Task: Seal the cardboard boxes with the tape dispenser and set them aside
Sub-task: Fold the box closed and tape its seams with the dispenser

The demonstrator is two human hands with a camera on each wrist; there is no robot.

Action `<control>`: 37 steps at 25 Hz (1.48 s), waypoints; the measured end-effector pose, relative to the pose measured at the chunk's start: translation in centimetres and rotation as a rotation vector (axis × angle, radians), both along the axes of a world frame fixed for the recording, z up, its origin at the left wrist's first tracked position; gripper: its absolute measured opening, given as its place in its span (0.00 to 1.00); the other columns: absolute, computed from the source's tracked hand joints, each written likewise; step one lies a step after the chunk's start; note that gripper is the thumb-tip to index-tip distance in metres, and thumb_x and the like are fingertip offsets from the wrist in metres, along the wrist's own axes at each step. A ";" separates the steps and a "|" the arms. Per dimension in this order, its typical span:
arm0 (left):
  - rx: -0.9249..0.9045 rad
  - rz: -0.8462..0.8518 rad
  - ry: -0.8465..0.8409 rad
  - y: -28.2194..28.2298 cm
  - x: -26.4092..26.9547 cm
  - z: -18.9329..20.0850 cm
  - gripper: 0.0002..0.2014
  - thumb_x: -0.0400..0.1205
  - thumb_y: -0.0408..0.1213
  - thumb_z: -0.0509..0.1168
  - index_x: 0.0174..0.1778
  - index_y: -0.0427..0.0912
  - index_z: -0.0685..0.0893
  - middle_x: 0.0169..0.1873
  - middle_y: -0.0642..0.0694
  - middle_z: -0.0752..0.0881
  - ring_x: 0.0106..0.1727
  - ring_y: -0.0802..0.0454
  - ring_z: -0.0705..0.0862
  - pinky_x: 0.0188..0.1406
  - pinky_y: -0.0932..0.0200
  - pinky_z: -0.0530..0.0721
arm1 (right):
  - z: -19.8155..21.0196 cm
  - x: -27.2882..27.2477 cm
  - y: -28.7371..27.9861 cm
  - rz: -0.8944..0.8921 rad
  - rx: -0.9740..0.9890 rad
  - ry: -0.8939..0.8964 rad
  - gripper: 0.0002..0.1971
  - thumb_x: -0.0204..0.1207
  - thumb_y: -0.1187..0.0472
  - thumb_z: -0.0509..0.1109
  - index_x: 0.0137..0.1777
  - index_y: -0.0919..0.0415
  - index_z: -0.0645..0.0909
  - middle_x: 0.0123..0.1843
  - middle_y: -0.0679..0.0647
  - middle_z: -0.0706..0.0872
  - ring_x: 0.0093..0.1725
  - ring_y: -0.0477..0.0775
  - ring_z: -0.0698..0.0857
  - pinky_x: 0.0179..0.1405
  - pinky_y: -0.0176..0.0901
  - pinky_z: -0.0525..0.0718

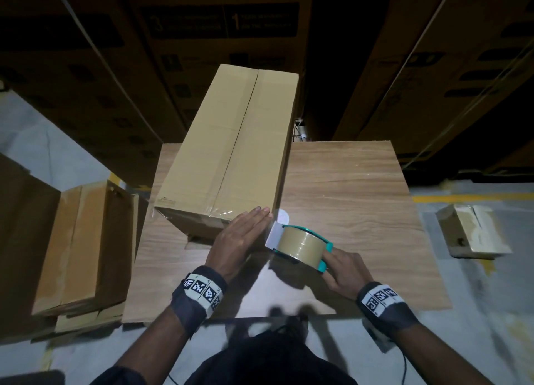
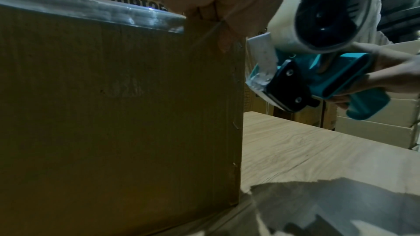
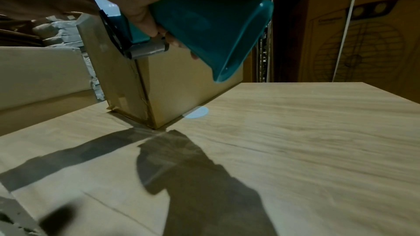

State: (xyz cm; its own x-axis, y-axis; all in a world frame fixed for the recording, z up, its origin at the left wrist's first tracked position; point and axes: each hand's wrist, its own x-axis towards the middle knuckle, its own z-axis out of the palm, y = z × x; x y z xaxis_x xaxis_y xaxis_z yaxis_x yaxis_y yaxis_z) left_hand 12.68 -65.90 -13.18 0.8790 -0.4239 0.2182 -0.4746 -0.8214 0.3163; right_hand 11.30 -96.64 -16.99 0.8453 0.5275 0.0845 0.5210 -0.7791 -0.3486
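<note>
Lying lengthwise on the wooden table, the long cardboard box takes up the table's left part, its far end reaching past the back edge. A clear strip of tape runs along its top seam and over the near top edge. The left hand rests flat, fingers straight, on the box's near right corner. Just to its right, the right hand grips the handle of the teal tape dispenser, fingers curled round it; the dispenser is held above the table, its white front plate close to that corner, whether touching cannot be told. To the right of the box the tabletop lies bare up to its right and near edges, apart from a small pale round spot by the box's base. On the floor left of the table stands a stack of boxes; a small taped box lies on the floor to the right. Large printed cartons stand behind.
</note>
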 end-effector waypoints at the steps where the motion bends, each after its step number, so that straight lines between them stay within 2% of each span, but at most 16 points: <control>1: -0.006 -0.005 -0.003 0.1 0.0 0.0 0.52 0.59 0.07 0.70 0.82 0.40 0.76 0.81 0.43 0.76 0.82 0.47 0.73 0.89 0.60 0.49 | -0.2 0.5 0.5 0.008 -0.003 -0.006 0.19 0.66 0.50 0.62 0.57 0.50 0.74 0.37 0.53 0.86 0.30 0.59 0.85 0.20 0.40 0.76; 3: -0.020 -0.021 -0.008 0.0 0.0 0.0 0.51 0.59 0.07 0.70 0.82 0.40 0.76 0.81 0.42 0.76 0.82 0.47 0.74 0.89 0.59 0.50 | -0.4 0.5 1.0 0.028 0.025 0.018 0.19 0.67 0.50 0.61 0.59 0.49 0.74 0.36 0.53 0.86 0.29 0.60 0.85 0.21 0.42 0.77; 8: -0.053 -0.010 -0.047 -0.3 -0.2 -0.1 0.45 0.64 0.12 0.71 0.81 0.41 0.76 0.78 0.40 0.79 0.80 0.45 0.76 0.81 0.37 0.64 | 0.3 0.4 1.3 -0.058 0.153 0.166 0.24 0.73 0.52 0.68 0.71 0.49 0.74 0.43 0.53 0.89 0.35 0.61 0.85 0.30 0.45 0.76; 11: -0.063 -0.028 -0.044 -0.2 0.2 -0.2 0.43 0.67 0.15 0.67 0.82 0.42 0.74 0.79 0.41 0.77 0.80 0.44 0.75 0.80 0.35 0.66 | -1.1 -1.3 0.5 0.107 -0.255 0.351 0.24 0.78 0.51 0.65 0.75 0.43 0.68 0.53 0.58 0.90 0.45 0.65 0.88 0.44 0.53 0.85; 13: -0.015 -0.037 -0.031 -0.4 0.7 0.4 0.42 0.67 0.15 0.65 0.81 0.41 0.76 0.80 0.41 0.77 0.80 0.43 0.76 0.79 0.34 0.67 | -2.3 -3.7 -0.4 -0.043 -0.283 0.468 0.26 0.78 0.46 0.64 0.76 0.39 0.66 0.56 0.59 0.90 0.51 0.68 0.88 0.47 0.53 0.83; 17: -0.052 0.000 -0.055 -1.1 0.4 0.7 0.43 0.65 0.16 0.62 0.81 0.40 0.77 0.80 0.43 0.76 0.81 0.46 0.74 0.79 0.33 0.66 | -2.5 -3.1 -3.0 -0.644 0.484 0.676 0.18 0.72 0.57 0.74 0.61 0.45 0.80 0.47 0.48 0.94 0.45 0.53 0.92 0.46 0.53 0.89; 19: -0.055 -0.009 -0.049 -1.5 0.8 0.6 0.47 0.62 0.11 0.67 0.82 0.41 0.76 0.81 0.44 0.74 0.82 0.48 0.72 0.81 0.36 0.65 | -3.0 -1.6 -3.6 -0.801 0.674 0.814 0.17 0.70 0.62 0.75 0.59 0.47 0.83 0.50 0.51 0.93 0.48 0.57 0.92 0.50 0.59 0.91; 21: -0.063 0.010 -0.026 -2.4 1.1 0.4 0.49 0.61 0.12 0.75 0.82 0.41 0.75 0.81 0.44 0.74 0.83 0.50 0.69 0.85 0.43 0.63 | -4.9 -0.3 -4.0 -0.938 0.811 0.911 0.17 0.71 0.64 0.74 0.60 0.54 0.81 0.47 0.58 0.92 0.41 0.64 0.90 0.44 0.60 0.91; 23: -0.109 0.008 0.008 -3.8 1.5 0.7 0.48 0.62 0.16 0.79 0.82 0.39 0.75 0.81 0.44 0.73 0.83 0.53 0.66 0.89 0.56 0.53 | -6.4 0.1 -3.7 -1.057 1.036 1.070 0.14 0.72 0.68 0.73 0.57 0.66 0.77 0.35 0.64 0.82 0.29 0.62 0.82 0.31 0.52 0.85; 25: -0.108 0.012 0.057 -5.4 2.2 1.4 0.49 0.63 0.18 0.80 0.84 0.38 0.74 0.83 0.43 0.71 0.84 0.54 0.63 0.88 0.64 0.43 | -7.5 0.6 -3.1 -1.200 1.205 1.138 0.10 0.74 0.68 0.71 0.53 0.68 0.76 0.30 0.62 0.76 0.24 0.57 0.76 0.27 0.46 0.80; 28: -0.116 -0.013 0.172 -7.5 2.7 2.2 0.48 0.75 0.20 0.72 0.89 0.47 0.60 0.87 0.52 0.57 0.89 0.56 0.53 0.87 0.63 0.35 | -8.2 1.1 -2.5 -1.255 1.144 1.045 0.04 0.80 0.73 0.66 0.53 0.70 0.78 0.32 0.63 0.77 0.24 0.57 0.76 0.25 0.44 0.78; 30: -0.290 -0.016 0.290 -7.7 2.9 3.1 0.45 0.78 0.16 0.64 0.89 0.52 0.59 0.87 0.54 0.57 0.90 0.57 0.53 0.91 0.55 0.45 | -8.1 1.4 -2.3 -1.284 0.977 0.987 0.14 0.78 0.73 0.71 0.62 0.76 0.80 0.41 0.67 0.83 0.31 0.63 0.85 0.31 0.46 0.82; 31: -0.402 0.009 0.307 -7.1 2.7 3.6 0.44 0.78 0.14 0.61 0.88 0.52 0.61 0.87 0.54 0.59 0.89 0.59 0.56 0.91 0.52 0.52 | -7.8 1.3 -2.5 -1.312 0.855 0.963 0.22 0.77 0.68 0.76 0.68 0.75 0.78 0.50 0.67 0.85 0.42 0.66 0.89 0.39 0.48 0.83; 33: -0.583 0.153 0.228 -4.8 1.8 4.5 0.39 0.81 0.16 0.61 0.86 0.52 0.66 0.85 0.53 0.66 0.87 0.60 0.62 0.88 0.52 0.61 | -6.0 0.8 -2.7 -1.374 0.565 0.821 0.34 0.71 0.55 0.84 0.72 0.67 0.73 0.62 0.65 0.82 0.63 0.70 0.86 0.55 0.50 0.80; 34: -0.645 0.256 0.153 -3.2 0.9 4.8 0.33 0.85 0.20 0.62 0.85 0.51 0.70 0.83 0.52 0.70 0.86 0.59 0.67 0.86 0.52 0.66 | -4.8 0.3 -2.6 -1.366 0.503 0.666 0.36 0.68 0.52 0.86 0.70 0.64 0.73 0.64 0.65 0.82 0.65 0.70 0.84 0.59 0.51 0.80; 37: -0.776 0.607 0.023 2.2 -1.2 5.5 0.23 0.89 0.36 0.65 0.82 0.50 0.74 0.78 0.53 0.76 0.80 0.57 0.73 0.78 0.52 0.74 | -0.7 0.1 -1.0 -1.143 0.683 0.301 0.26 0.75 0.51 0.82 0.68 0.56 0.77 0.67 0.59 0.83 0.67 0.63 0.84 0.67 0.55 0.80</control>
State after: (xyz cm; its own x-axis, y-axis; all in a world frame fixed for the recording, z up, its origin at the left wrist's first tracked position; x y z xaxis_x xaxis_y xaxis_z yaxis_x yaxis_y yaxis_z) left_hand 11.43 -63.69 -7.72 0.9076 0.3542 0.2254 -0.0280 -0.4846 0.8743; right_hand 11.41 -97.63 -17.67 0.8101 -0.5439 -0.2192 -0.4557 -0.3487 -0.8190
